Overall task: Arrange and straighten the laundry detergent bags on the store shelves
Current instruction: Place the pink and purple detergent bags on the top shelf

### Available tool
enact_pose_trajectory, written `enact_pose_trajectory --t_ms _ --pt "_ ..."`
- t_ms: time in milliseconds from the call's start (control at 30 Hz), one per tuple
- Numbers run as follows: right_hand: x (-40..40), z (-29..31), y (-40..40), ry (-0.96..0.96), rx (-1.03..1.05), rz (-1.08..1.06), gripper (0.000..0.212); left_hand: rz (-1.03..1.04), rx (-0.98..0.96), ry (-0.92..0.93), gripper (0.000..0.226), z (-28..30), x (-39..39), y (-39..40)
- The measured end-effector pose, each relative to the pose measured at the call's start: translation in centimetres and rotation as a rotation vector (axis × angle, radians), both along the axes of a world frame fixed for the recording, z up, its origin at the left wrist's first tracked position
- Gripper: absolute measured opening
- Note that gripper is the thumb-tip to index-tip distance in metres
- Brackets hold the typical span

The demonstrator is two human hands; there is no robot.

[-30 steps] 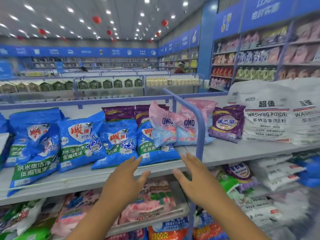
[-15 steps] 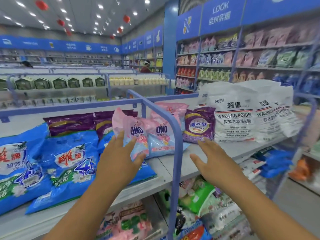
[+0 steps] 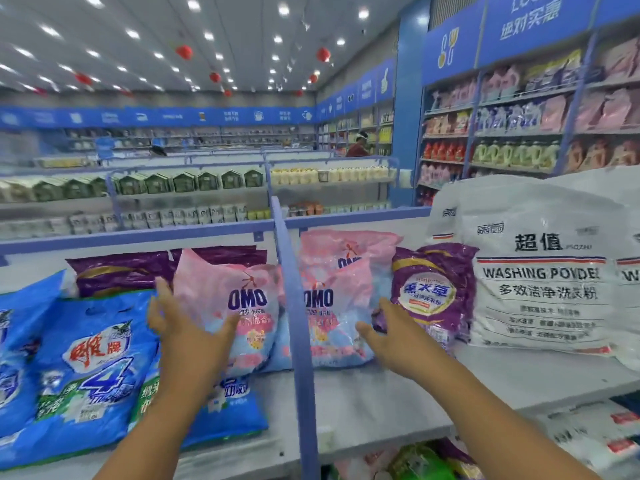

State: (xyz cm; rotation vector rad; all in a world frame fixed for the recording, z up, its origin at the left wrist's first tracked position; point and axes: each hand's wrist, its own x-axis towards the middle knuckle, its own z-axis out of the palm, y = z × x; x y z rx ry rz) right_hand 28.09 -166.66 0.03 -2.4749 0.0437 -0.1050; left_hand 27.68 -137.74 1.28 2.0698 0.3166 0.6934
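Observation:
Two pink OMO detergent bags lean on the top shelf (image 3: 381,403), one (image 3: 239,292) left of a blue divider rail (image 3: 294,327) and one (image 3: 343,296) right of it. My left hand (image 3: 187,330) lies against the left OMO bag's lower left side, fingers straight along its edge and thumb across its front. My right hand (image 3: 391,337) reaches past the right OMO bag and pinches the lower left corner of a purple detergent bag (image 3: 433,292). Blue bags (image 3: 93,358) lie slanted at the left.
Large white washing powder sacks (image 3: 540,271) stand at the right of the shelf. Dark purple bags (image 3: 121,271) lie behind the blue ones. More bags fill the lower shelf (image 3: 588,434). Tall stocked shelving (image 3: 519,126) lines the right wall, and a person (image 3: 358,147) stands far off.
Both hands have moved up and forward from the shelf edge to the bags. The left one reached the left OMO bag; the right one reached the purple bag's corner. The view has moved closer.

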Motion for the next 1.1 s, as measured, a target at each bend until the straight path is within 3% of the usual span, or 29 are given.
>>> enact_pose_trajectory --t_ms 100,233,333,433,667,833,967,1100 --pt "3.1 -0.5 -1.2 0.053 0.159 0.026 0.051 0.139 -0.201 0.111 0.097 -0.6 1.6 0.9" --pt "7.2 -1.7 -0.6 0.120 0.529 0.008 0.079 0.117 -0.217 0.213 0.057 -1.0 1.3 1.1" --pt "8.5 -2.1 0.4 0.165 0.721 0.049 0.028 0.083 -0.212 0.199 0.040 -0.5 1.1 0.6" --pt "9.5 -2.8 0.9 0.154 0.815 0.075 0.015 0.074 -0.262 0.182 0.030 -1.0 1.1 0.7" --pt "10.6 -1.4 0.1 0.021 0.954 -0.024 0.015 0.065 -0.276 0.149 0.038 -1.9 1.5 1.1" --pt "11.6 -0.3 -1.7 -0.137 0.855 -0.077 0.014 0.044 -0.253 0.129 0.036 -2.0 1.7 1.2" --pt "13.1 -1.7 -1.5 -0.146 0.758 -0.148 0.023 0.045 -0.240 0.139 0.044 -2.3 2.2 1.6" --pt "13.8 -2.4 -0.7 -0.200 0.928 -0.268 0.018 0.045 -0.252 0.136 0.047 -2.6 2.2 1.7"
